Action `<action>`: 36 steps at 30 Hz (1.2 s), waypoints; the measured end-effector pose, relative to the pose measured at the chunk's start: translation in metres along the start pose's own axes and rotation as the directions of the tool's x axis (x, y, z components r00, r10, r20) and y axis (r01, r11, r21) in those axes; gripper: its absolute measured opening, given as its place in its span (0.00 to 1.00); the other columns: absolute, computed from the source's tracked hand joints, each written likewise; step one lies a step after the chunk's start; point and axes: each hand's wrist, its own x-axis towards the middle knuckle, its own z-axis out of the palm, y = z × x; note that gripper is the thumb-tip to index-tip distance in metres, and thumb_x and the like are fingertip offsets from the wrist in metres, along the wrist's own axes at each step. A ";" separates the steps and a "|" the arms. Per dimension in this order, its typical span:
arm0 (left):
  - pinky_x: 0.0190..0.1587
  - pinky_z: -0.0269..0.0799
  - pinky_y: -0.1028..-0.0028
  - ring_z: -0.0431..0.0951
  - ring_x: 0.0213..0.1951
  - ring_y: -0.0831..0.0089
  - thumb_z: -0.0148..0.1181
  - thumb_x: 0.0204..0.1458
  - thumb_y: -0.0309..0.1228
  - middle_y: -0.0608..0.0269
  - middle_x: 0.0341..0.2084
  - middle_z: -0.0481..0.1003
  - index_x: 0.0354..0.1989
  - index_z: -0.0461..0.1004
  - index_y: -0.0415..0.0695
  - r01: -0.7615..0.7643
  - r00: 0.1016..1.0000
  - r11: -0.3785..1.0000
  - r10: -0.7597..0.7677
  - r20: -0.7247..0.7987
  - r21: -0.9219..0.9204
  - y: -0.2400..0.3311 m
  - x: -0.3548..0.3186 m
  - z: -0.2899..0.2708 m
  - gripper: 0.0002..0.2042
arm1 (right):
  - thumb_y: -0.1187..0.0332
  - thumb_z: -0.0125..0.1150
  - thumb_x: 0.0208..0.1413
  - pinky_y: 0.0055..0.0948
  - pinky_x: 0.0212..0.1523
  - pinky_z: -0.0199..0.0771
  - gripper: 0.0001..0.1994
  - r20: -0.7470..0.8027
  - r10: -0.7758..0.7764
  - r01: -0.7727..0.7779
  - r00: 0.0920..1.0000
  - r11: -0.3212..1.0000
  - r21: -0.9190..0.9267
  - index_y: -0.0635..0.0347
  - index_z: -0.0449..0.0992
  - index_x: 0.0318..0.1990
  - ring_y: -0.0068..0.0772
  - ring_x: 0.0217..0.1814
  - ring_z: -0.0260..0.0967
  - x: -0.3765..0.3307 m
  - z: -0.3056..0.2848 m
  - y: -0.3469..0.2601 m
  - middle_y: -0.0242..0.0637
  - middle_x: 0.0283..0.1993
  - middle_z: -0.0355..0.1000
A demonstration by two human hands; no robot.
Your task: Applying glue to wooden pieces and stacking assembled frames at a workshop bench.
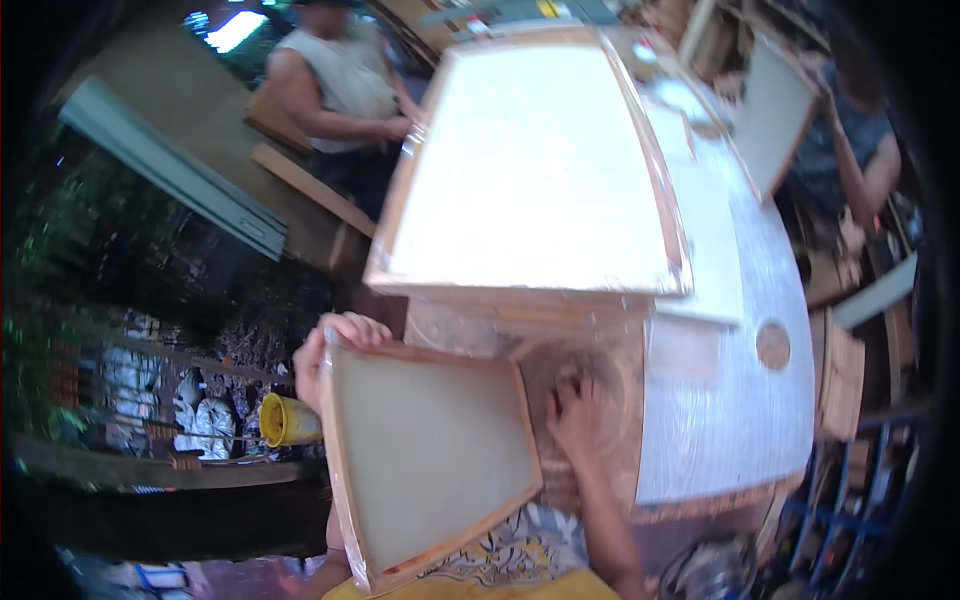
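Observation:
My left hand (pixel 345 338) is closed over the upper left corner of a shallow framed panel (pixel 430 450), a pale sheet inside a thin wooden frame. The panel leans tilted in front of my body, and its frame hides part of my left forearm. Just right of its edge, my right hand (pixel 577 408) rests on the brown wooden tabletop (pixel 625 350), fingers apart and holding nothing visible. Farther back stands a stack of similar framed panels (pixel 530 170), the top one bright white with clear film along its wooden rim.
A whitish board (pixel 735 420) with a round brown spot covers the table's right side. One person (pixel 340 90) stands at the far left of the stack. Another person (pixel 850 150) holds a framed panel (pixel 775 115) at the right. A yellow bucket (pixel 290 420) is at the left.

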 end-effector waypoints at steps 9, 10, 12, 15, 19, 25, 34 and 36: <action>0.38 0.63 0.66 0.66 0.31 0.65 0.33 0.59 0.43 0.59 0.23 0.66 0.26 0.65 0.42 -0.063 0.974 0.986 0.094 0.206 -0.155 -0.014 0.001 -0.019 0.20 | 0.63 0.62 0.47 0.51 0.52 0.59 0.13 0.043 -0.102 0.100 0.994 0.994 0.050 0.57 0.77 0.39 0.56 0.52 0.61 -0.006 -0.005 0.004 0.49 0.46 0.66; 0.38 0.63 0.66 0.66 0.31 0.65 0.33 0.59 0.43 0.59 0.23 0.66 0.26 0.65 0.42 -0.075 0.972 0.983 0.110 0.209 -0.165 -0.018 0.004 -0.020 0.20 | 0.62 0.62 0.47 0.50 0.52 0.60 0.13 -0.026 -0.132 0.132 0.991 0.991 -0.006 0.57 0.77 0.39 0.55 0.51 0.61 -0.005 -0.010 0.004 0.49 0.46 0.66; 0.36 0.64 0.66 0.66 0.30 0.65 0.33 0.59 0.42 0.59 0.23 0.66 0.26 0.65 0.41 -0.025 0.951 0.971 0.097 0.293 -0.239 -0.022 0.008 -0.022 0.19 | 0.61 0.63 0.46 0.50 0.51 0.61 0.13 -0.094 -0.177 0.172 0.980 0.983 -0.063 0.56 0.77 0.39 0.55 0.50 0.61 -0.002 -0.012 0.006 0.49 0.45 0.66; 0.35 0.64 0.67 0.64 0.28 0.66 0.33 0.59 0.41 0.60 0.23 0.65 0.26 0.65 0.42 0.007 0.927 0.955 0.105 0.360 -0.297 -0.028 0.013 -0.029 0.18 | 0.63 0.65 0.45 0.48 0.50 0.61 0.12 -0.094 -0.121 0.120 0.988 0.993 -0.019 0.58 0.77 0.37 0.55 0.49 0.62 -0.002 -0.008 0.009 0.50 0.44 0.66; 0.25 0.59 0.72 0.60 0.20 0.70 0.39 0.55 0.41 0.60 0.16 0.62 0.21 0.63 0.39 -0.020 0.961 0.939 0.113 0.252 -0.345 -0.028 0.012 -0.015 0.18 | 0.64 0.65 0.44 0.49 0.50 0.60 0.12 -0.140 -0.120 0.119 0.983 0.993 -0.016 0.57 0.77 0.36 0.54 0.49 0.61 -0.006 0.001 0.013 0.49 0.44 0.66; 0.24 0.57 0.72 0.59 0.21 0.72 0.37 0.56 0.41 0.63 0.16 0.60 0.22 0.65 0.39 0.009 0.969 0.964 0.057 0.240 -0.266 -0.023 0.014 -0.009 0.19 | 0.65 0.65 0.42 0.48 0.49 0.60 0.12 -0.136 -0.126 0.122 0.983 0.992 -0.034 0.55 0.77 0.36 0.53 0.48 0.62 -0.006 0.005 0.014 0.47 0.43 0.66; 0.24 0.57 0.73 0.59 0.20 0.71 0.37 0.55 0.42 0.61 0.17 0.62 0.22 0.65 0.39 -0.049 0.985 0.979 0.081 0.155 -0.199 -0.025 0.010 0.001 0.20 | 0.63 0.66 0.43 0.47 0.50 0.60 0.12 -0.141 -0.116 0.109 0.983 0.993 -0.052 0.53 0.77 0.36 0.50 0.50 0.63 -0.013 0.011 0.020 0.43 0.48 0.67; 0.24 0.57 0.73 0.59 0.20 0.71 0.38 0.55 0.43 0.61 0.17 0.62 0.22 0.65 0.39 -0.032 0.986 0.977 0.066 0.155 -0.212 -0.026 0.010 0.002 0.20 | 0.63 0.66 0.43 0.47 0.50 0.60 0.12 -0.149 -0.113 0.107 0.982 0.993 -0.051 0.53 0.77 0.36 0.50 0.50 0.63 -0.015 0.010 0.020 0.43 0.48 0.67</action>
